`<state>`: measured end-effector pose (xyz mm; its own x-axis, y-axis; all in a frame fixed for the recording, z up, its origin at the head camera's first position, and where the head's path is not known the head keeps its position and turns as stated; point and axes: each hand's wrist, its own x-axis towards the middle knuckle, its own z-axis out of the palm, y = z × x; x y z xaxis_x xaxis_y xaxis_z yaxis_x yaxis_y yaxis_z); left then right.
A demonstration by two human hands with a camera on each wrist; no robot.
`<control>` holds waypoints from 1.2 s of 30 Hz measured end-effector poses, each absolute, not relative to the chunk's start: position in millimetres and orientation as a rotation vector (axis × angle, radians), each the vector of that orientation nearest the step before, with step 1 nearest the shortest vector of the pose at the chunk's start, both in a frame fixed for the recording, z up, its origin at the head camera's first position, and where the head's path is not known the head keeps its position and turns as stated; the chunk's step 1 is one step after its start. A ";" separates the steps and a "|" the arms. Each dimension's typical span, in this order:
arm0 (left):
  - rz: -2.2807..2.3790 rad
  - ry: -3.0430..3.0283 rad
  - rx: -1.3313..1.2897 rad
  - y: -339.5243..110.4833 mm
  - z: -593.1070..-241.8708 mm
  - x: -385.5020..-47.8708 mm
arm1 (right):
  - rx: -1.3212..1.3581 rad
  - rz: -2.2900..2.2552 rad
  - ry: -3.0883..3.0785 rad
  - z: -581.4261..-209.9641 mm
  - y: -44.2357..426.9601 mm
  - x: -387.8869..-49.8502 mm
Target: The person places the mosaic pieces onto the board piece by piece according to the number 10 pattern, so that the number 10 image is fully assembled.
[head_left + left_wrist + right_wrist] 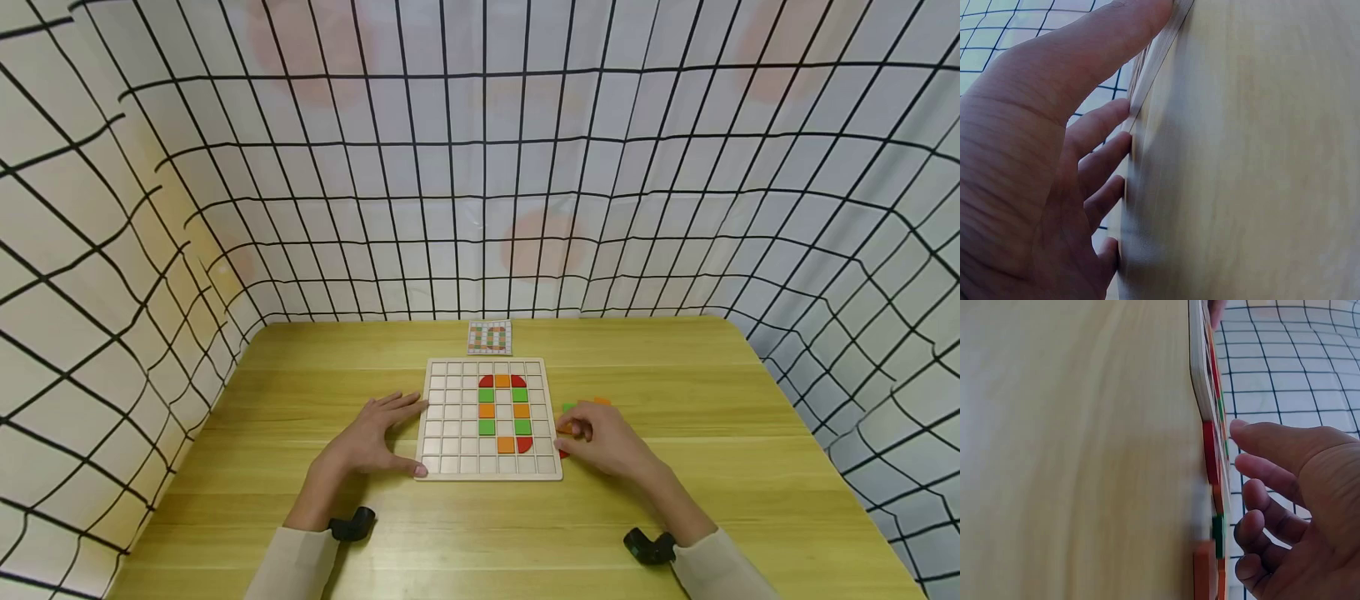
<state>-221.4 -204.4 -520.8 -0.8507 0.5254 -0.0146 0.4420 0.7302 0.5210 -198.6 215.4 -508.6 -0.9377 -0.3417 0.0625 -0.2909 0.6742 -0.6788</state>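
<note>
A light wooden grid board (453, 417) lies on the table, bearing a ring of red, orange and green tiles; green and orange squares form its sides, and red quarter-round pieces sit at three corners. My left hand (372, 433) is spread at the board's left edge, thumb at the near corner, fingertips touching the rim. Over loose tiles by the board's right edge hovers my right hand (606, 439), fingers loosely bent. Between its thumb and index finger, the right wrist view shows a gap with nothing held. Beneath it lie a red tile (1210, 450) and a green tile (1218, 536).
A small pattern card (490, 337) with a coloured grid lies behind the board. More loose pieces, including an orange tile (602, 402), are partly hidden by the right hand. White walls with black netting (480, 192) rise behind and beside the wooden table (480, 533).
</note>
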 end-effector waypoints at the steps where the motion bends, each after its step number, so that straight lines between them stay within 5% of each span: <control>1: 0.776 2.772 0.785 -204.6 -521.4 -221.5 | -0.524 -1.109 2.820 -509.0 217.6 -197.7; 36: 0.765 2.765 0.775 -206.2 -517.9 -219.4 | -0.589 -1.009 2.763 -514.9 249.1 -180.8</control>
